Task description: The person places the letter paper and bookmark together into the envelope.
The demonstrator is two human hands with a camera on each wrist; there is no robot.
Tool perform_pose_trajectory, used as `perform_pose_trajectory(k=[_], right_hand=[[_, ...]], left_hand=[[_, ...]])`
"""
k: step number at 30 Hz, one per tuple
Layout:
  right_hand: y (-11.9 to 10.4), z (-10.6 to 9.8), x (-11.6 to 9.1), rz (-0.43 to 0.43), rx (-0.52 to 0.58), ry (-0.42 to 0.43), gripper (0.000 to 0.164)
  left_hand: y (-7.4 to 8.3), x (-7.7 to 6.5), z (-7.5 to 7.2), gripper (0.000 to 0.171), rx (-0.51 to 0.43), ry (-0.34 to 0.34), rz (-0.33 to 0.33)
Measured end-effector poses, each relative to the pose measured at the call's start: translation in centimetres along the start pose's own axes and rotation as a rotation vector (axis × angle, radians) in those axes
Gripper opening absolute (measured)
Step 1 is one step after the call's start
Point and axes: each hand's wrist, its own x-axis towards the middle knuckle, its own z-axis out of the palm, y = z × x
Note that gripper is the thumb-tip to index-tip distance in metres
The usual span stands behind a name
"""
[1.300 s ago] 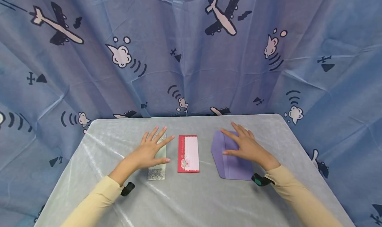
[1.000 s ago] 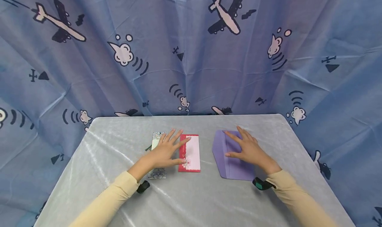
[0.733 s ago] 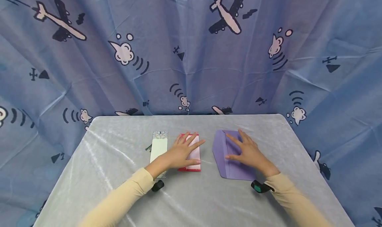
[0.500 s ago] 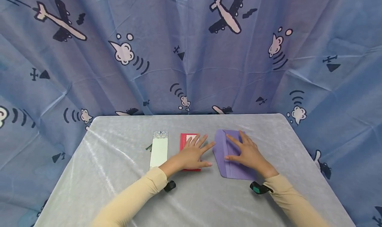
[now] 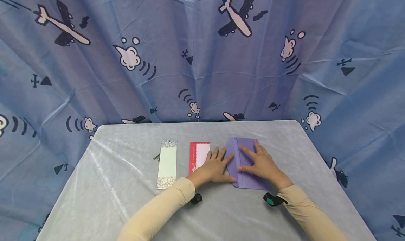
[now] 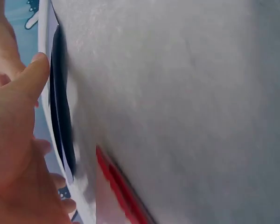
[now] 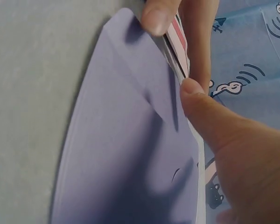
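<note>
A purple envelope point(image 5: 248, 179) lies on the table's right half, its pointed flap side toward the left. Over its right part spreads my right hand point(image 5: 267, 167), fingers and thumb apart; whether they touch the paper cannot be told. My left hand point(image 5: 213, 169) is also spread, with its fingertips at the envelope's left edge and its palm partly covering a red and pink card point(image 5: 193, 156). In the right wrist view, the left thumb sits close above the tip of the envelope point(image 7: 107, 163). The left wrist view shows the envelope's edge point(image 6: 60, 107) beyond the left thumb.
Left of the red card lies a pale green bookmark point(image 5: 167, 163) with patterned ends and a dark green tassel point(image 5: 156, 157). A light grey cloth covers the table point(image 5: 126, 184). Behind its far edge hangs a blue curtain point(image 5: 171, 58) printed with airplanes.
My left hand has moved right from above the bookmark, across the red card, to the envelope's left edge. The bookmark is uncovered. My right hand stays almost where it was.
</note>
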Motion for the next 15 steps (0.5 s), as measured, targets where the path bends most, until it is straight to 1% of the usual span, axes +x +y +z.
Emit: perform_pose_trajectory(k=[4, 8, 11, 15], right_hand=[[-0.15, 0.31, 0.17, -0.007, 0.002, 0.004, 0.090], [-0.23, 0.67, 0.34, -0.013, 0.003, 0.011, 0.091], [-0.40, 0.74, 0.41, -0.016, -0.001, 0.019, 0.091], [-0.70, 0.59, 0.53, -0.028, -0.005, 0.030, 0.091]], left_hand=[[0.42, 0.39, 0.24, 0.105, 0.037, -0.009, -0.033], [0.82, 0.20, 0.16, 0.108, 0.078, -0.003, -0.058], [0.93, 0.14, 0.27, 0.108, 0.090, -0.003, -0.061], [1.00, 0.29, 0.34, 0.106, 0.081, -0.004, -0.060]])
